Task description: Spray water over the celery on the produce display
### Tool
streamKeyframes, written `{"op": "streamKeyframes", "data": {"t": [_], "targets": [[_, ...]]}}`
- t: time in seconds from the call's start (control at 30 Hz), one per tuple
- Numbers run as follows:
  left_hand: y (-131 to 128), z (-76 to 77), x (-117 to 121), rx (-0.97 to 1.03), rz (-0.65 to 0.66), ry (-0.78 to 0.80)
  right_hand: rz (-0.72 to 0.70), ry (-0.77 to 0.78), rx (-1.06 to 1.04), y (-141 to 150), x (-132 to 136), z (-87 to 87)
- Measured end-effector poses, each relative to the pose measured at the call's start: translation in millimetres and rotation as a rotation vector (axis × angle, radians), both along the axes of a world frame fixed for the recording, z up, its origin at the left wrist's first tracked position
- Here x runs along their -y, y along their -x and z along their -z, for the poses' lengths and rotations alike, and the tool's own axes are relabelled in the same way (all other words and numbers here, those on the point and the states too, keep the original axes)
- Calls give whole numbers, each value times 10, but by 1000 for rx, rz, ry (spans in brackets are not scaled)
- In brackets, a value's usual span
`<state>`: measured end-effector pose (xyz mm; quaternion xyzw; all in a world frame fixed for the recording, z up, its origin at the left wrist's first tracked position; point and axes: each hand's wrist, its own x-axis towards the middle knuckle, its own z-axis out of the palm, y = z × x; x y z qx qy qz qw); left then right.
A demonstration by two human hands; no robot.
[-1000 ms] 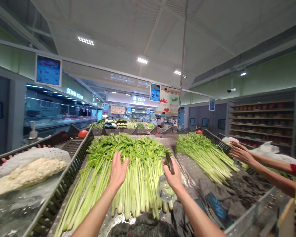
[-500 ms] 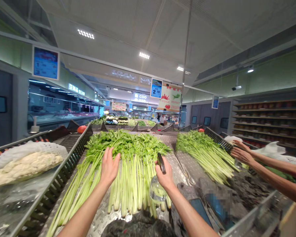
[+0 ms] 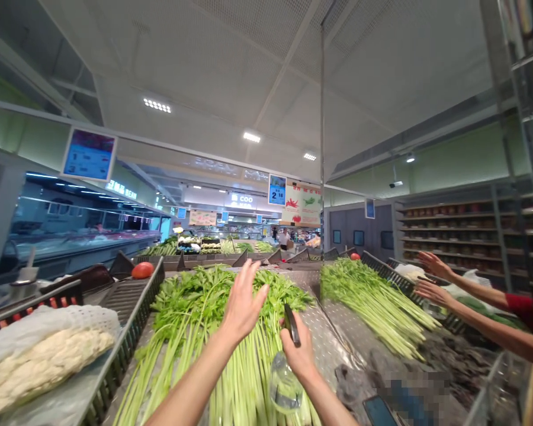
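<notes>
A wide layer of celery (image 3: 190,313) lies on the display in front of me, leaves at the far end and pale stalks toward me. Over its leafy part my left hand (image 3: 243,302) is raised with fingers stretched out, holding nothing; whether it touches the leaves I cannot tell. My right hand (image 3: 299,352) grips a clear spray bottle (image 3: 285,387) by its neck, below the black spray head (image 3: 292,325). The bottle hangs above the stalks and has clear liquid in it.
Left of the celery runs a black crate wall (image 3: 128,343), with net-wrapped cauliflower (image 3: 48,364) and a tomato (image 3: 143,270) beyond. A mirror (image 3: 359,307) on the right reflects celery and arms. A phone (image 3: 382,410) and dark cloth (image 3: 350,381) lie at lower right.
My left hand has moved right across the leaves, closer to my right hand. The right hand keeps its hold on the spray bottle. The view has tilted upward.
</notes>
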<state>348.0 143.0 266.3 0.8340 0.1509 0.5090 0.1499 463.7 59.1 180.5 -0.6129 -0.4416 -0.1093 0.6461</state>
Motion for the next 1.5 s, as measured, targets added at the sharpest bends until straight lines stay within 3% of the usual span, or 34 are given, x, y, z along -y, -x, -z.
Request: {"op": "streamKeyframes", "data": {"t": [0.07,0.13,0.27,0.37,0.47,0.6,0.7,0.93,1.1,1.3,1.5], "targets": [[-72,-171,75,-107,84,-72,27,-22,6,10,2,8],[-91,-296,81,-111,53,-66,33,-18,10,2,19,16],[-21,-383,-20,123,-10,-61,30,-12,6,-22,61,19],[45,-250,-191,224,-60,18,19,9,14,-8,83,1],[118,72,-422,229,-138,184,-6,36,33,48,89,-17],[283,537,-671,221,-251,271,-51,54,43,196,48,-19],[445,709,-784,231,-326,314,-120,76,18,363,-33,-28],[759,698,-899,278,-371,304,-265,58,42,858,-279,-112],[908,666,-897,265,-392,276,-332,63,71,1156,-384,-57],[972,669,-918,267,-378,250,-369,15,137,1309,-420,51],[932,663,-887,248,-353,248,-363,20,149,1351,-400,44]]}}
